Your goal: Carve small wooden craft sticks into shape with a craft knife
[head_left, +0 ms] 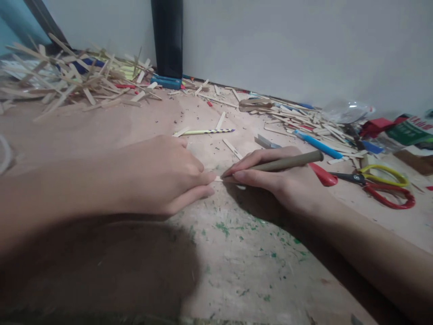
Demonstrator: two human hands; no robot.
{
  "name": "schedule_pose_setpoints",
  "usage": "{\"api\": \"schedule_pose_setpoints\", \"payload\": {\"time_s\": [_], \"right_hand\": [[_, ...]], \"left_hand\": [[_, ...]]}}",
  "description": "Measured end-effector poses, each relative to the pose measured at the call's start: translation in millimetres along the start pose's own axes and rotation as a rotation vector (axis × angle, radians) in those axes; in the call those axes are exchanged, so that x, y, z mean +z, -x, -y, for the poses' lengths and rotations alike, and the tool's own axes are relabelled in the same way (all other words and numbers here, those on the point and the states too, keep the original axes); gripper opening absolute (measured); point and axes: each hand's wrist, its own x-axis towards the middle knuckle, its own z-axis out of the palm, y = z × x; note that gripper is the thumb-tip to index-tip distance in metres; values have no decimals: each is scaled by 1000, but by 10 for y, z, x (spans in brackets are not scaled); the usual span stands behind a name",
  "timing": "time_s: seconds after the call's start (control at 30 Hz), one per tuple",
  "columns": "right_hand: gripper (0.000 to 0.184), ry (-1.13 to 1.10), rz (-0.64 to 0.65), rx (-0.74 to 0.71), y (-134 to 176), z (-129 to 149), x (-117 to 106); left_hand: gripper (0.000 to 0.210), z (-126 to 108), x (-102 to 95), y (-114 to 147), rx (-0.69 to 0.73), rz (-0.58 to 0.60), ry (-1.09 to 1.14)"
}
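Note:
My left hand [172, 174] lies low over the table, its thumb and index finger closed on a small wooden stick [218, 178]. Only the stick's right end shows beyond the fingertips. In my right hand [280, 178] is an olive-brown pen [292, 161], held in a writing grip, its lower end down at the stick. Whether the tip touches the wood I cannot tell. Just beyond the hands lie a yellow pencil with dark spots [209, 132] and another wooden stick [232, 149]. A red handle [324, 174] and a grey metal tip [266, 142] show from behind my right hand.
Scissors with yellow and red handles [389, 185] lie at right, near a blue pen-like item [318, 144]. Loose wooden sticks pile up at back left [77, 81] and back right [304, 119]. A dark post [168, 40] stands by the wall. Green flecks dot the table [237, 271].

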Motion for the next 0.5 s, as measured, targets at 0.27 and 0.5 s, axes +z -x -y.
{"api": "schedule_pose_setpoints", "payload": {"time_s": [0.27, 0.5], "right_hand": [[9, 5, -11, -1, 4, -9, -14], [11, -25, -29, -10, 4, -68, -26]], "left_hand": [[46, 4, 16, 4, -5, 8, -3], [47, -45, -26, -5, -26, 71, -70]]}}
